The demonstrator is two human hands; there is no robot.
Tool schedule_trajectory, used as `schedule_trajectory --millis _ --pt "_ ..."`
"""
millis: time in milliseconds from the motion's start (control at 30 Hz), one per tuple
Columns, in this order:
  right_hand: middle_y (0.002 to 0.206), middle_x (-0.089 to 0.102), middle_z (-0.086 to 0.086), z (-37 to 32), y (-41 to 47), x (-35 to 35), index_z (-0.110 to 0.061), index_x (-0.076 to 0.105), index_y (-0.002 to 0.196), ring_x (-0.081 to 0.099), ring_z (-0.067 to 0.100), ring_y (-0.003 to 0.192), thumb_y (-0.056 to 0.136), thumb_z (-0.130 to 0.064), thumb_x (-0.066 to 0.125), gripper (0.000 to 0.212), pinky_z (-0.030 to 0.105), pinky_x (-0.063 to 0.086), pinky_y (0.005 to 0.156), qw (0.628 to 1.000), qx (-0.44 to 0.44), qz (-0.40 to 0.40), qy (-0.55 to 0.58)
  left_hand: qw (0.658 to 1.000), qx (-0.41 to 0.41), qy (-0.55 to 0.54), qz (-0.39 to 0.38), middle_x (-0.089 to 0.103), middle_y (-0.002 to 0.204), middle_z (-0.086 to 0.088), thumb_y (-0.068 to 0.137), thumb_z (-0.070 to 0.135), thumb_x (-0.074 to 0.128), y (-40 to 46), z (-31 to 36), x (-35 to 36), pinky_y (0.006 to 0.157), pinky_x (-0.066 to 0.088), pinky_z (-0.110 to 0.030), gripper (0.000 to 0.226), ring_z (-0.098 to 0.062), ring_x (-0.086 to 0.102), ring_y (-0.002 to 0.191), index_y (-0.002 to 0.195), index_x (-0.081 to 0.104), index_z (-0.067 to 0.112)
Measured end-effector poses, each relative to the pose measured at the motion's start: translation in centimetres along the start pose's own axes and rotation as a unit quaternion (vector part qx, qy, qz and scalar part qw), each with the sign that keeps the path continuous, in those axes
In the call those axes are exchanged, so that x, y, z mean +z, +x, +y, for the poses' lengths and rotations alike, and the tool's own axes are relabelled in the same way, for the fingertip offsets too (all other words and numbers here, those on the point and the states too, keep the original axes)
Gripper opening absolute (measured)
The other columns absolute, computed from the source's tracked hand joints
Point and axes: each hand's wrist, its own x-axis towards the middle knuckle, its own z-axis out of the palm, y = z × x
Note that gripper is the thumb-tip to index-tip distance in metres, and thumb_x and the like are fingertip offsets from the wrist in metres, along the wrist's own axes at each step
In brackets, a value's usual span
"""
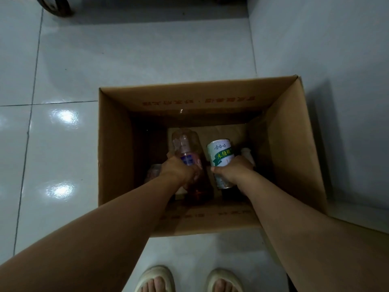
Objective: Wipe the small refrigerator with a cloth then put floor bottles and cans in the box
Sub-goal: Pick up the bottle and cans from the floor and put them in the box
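Down inside the cardboard box, toward its 6 o'clock side: a clear plastic bottle with a blue label, and just at its 3 o'clock a white can with green and yellow print. Both tilted, far ends pointing to 12 o'clock, held above the box bottom. Left hand curled round the bottle's lower half, knuckles up, fingers wrapped over the far side and mostly hidden. Right hand clamped round the can's middle, thumb on the near left side, remaining fingers out of sight behind it. Hands side by side, close but not touching, with a narrow gap between bottle and can. Both forearms stretched out long and nearly straight, coming in from 7 and 5 o'clock and crossing the near rim of the box. Beneath the hands, dimly: other pale and clear containers on the box bottom, too dark to tell apart. Box open-topped, flaps standing, red print on the far inner wall, resting on glossy pale floor tiles. At 6 o'clock, toes in two light slippers. At 11 o'clock, far off, a dark rounded object, cut off by the picture's edge.
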Motion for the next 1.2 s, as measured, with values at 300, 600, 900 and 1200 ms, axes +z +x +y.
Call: schedule_trajectory --millis 300,600,900,1200 --pt "0.137 0.046 0.011 -1.5 -5.4 -2.9 -0.013 0.023 0.144 0.050 0.029 0.118 0.078 -0.032 0.074 0.086 0.033 0.047 0.093 1.000 0.005 0.003 -0.021 1.000 -0.005 0.027 -0.012 0.054 0.129 -0.013 0.083 0.036 0.067 -5.5 2.1 -3.6 0.080 0.046 -0.034 0.072 -0.029 0.055 0.113 0.139 0.029 0.012" --pt "0.128 0.051 0.012 -7.4 -20.4 -9.9 -0.008 0.033 0.138 0.055 0.025 0.110 0.082 -0.021 0.070 0.069 0.029 0.051 0.075 1.000 -0.006 -0.007 0.016 0.999 0.026 -0.001 -0.024 0.056 0.127 -0.011 0.081 0.035 0.069 -19.5 5.8 -13.6 0.076 0.047 -0.030 0.078 -0.026 0.058 0.108 0.142 0.026 0.013" --pt "0.124 0.057 0.010 -14.0 -38.7 -18.0 -0.006 0.044 0.132 0.056 0.023 0.106 0.081 -0.026 0.071 0.060 0.029 0.048 0.078 0.996 -0.068 0.033 0.052 0.995 0.102 -0.018 -0.012 0.058 0.122 -0.010 0.083 0.033 0.066 -35.5 10.1 -26.2 0.090 0.051 -0.038 0.065 -0.025 0.059 0.106 0.137 0.036 0.014" --pt "0.117 0.053 0.001 -17.4 -52.5 -21.8 -0.015 0.042 0.127 0.045 0.006 0.081 0.080 -0.033 0.070 0.057 0.012 0.030 0.051 0.982 -0.166 0.095 0.010 0.985 0.154 -0.067 0.027 0.047 0.138 -0.013 0.084 0.034 0.066 -49.1 10.9 -36.1 0.091 0.044 -0.033 0.073 -0.027 0.049 0.121 0.143 0.028 0.015"
